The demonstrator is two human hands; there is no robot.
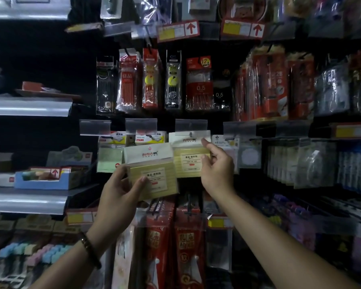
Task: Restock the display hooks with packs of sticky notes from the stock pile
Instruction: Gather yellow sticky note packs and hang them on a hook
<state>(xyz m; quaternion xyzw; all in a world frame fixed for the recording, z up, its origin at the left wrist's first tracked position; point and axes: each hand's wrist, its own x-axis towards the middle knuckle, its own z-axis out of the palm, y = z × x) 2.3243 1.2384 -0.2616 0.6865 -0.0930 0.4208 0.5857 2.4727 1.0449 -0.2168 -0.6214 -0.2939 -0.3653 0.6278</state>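
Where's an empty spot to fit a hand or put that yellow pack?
The dark strip between the grey shelf and the black pen pack looks bare. A thin gap lies under the hung yellow pack, above the red packs. Right of the right hand, hanging packs crowd together. The left hand grips the held yellow pack.

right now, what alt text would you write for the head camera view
A person's left hand holds a yellow sticky note pack in a dim shop, while the right hand pinches the edge of a matching pack hanging on a hook. Pen packs hang above.
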